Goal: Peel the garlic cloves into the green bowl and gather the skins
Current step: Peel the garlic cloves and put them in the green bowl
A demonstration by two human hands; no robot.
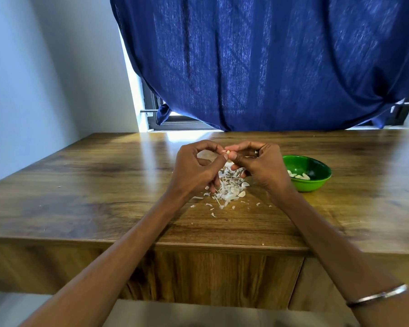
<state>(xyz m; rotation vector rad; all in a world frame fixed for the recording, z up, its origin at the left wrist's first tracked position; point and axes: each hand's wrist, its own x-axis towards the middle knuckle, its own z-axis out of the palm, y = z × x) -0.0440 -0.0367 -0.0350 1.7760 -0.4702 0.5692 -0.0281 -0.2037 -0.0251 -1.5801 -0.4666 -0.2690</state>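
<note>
Both hands meet above the middle of the wooden table (104,185). My left hand (195,169) and my right hand (257,164) pinch one small pale garlic clove (227,152) between their fingertips. Directly below them lies a loose pile of white garlic skins (229,191), with a few scraps scattered toward the near edge. Two whitish cloves (243,188) rest at the pile's right side. The green bowl (316,165) stands just right of my right hand and holds several peeled cloves (299,176).
A dark blue curtain (257,62) hangs over the window behind the table's far edge. A pale wall (33,79) runs along the left. The table's near edge (198,245) lies under my forearms.
</note>
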